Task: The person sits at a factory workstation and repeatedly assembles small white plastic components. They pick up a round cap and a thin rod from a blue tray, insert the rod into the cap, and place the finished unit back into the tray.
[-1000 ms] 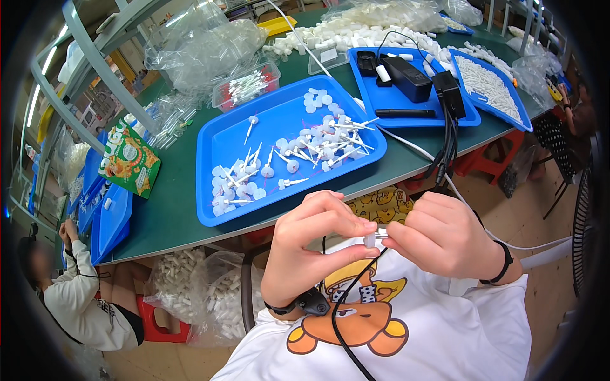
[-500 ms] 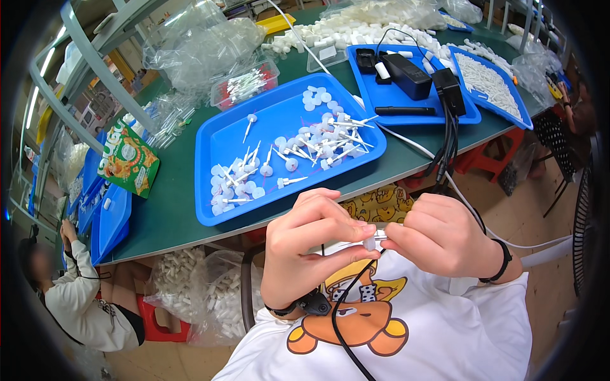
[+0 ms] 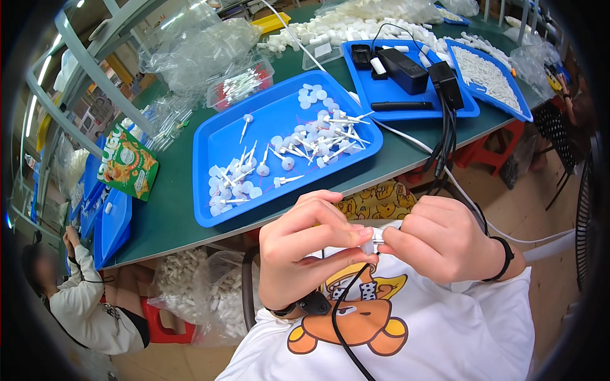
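Note:
In front of my white shirt, my left hand (image 3: 305,244) pinches a small whitish translucent round cap (image 3: 367,247) between thumb and fingertips. My right hand (image 3: 438,238) is closed right beside it, its fingertips on a thin pale stem (image 3: 379,241) that meets the cap; most of the stem is hidden by the fingers. Beyond my hands lies a large blue tray (image 3: 222,140). It holds plain round caps (image 3: 309,95) at its back right and many capped white sticks (image 3: 305,143), loosely heaped.
Behind the tray stands a clear box of white sticks (image 3: 241,86). A second blue tray (image 3: 406,114) holds black devices and cables. White tubes (image 3: 368,28) are piled at the back. A green snack bag (image 3: 130,162) stands left. A person (image 3: 95,305) sits at far left.
My two hands have drawn slightly closer together, and less of the stem shows between them. The grip of both hands stays the same. The view has shifted a little.

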Demonstrator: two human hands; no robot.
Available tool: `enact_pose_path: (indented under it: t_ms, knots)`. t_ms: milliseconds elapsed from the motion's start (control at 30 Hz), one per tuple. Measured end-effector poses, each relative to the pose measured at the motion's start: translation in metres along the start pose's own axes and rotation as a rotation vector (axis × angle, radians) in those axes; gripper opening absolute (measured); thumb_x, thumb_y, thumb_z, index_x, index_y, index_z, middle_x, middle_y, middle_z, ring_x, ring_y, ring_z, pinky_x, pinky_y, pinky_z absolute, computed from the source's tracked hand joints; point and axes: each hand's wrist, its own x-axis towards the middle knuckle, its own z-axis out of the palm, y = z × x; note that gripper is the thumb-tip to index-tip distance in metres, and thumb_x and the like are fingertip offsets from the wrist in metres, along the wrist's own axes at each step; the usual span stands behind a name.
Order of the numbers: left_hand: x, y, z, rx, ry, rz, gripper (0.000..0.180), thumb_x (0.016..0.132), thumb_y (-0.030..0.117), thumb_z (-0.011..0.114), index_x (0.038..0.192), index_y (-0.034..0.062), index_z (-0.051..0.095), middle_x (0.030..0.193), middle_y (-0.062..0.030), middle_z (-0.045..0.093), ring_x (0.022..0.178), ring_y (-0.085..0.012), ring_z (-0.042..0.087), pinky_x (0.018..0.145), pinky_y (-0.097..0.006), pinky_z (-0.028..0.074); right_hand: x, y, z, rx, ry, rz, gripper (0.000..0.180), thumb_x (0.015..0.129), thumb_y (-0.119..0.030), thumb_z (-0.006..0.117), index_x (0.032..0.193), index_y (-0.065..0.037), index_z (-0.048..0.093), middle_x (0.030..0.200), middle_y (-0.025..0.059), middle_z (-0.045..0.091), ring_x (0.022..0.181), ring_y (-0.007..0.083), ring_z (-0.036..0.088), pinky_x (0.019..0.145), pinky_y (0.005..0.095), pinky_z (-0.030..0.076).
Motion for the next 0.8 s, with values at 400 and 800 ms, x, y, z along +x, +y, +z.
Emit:
enact_pose_path:
  t_ms: [400,800]
  knots:
    - [0.003,-0.009,-0.002,-0.288,-0.089,0.022,0.025,0.064,0.006,0.082,0.087,0.0045,0.073,0.079,-0.003,0.067,0.075,-0.0167,0.066,0.1,-0.052,0.042,0.0,-0.004,-0.003,0.061,0.061,-0.022,0.023,0.061,-0.006,0.066,0.08,0.004,0.06,0.068,0.005,0.05,0.056,0.0161,0.051,0.046,0.0271,0.041]
    - [0.001,-0.011,0.002,-0.21,-0.037,0.03,0.025,0.062,0.007,0.084,0.085,0.0033,0.073,0.077,-0.0034,0.066,0.072,-0.0164,0.065,0.103,-0.052,0.039,0.001,-0.005,-0.001,0.001,0.038,0.014,0.021,0.062,-0.007,0.066,0.079,0.004,0.059,0.067,0.0048,0.048,0.057,0.0163,0.051,0.049,0.027,0.041]
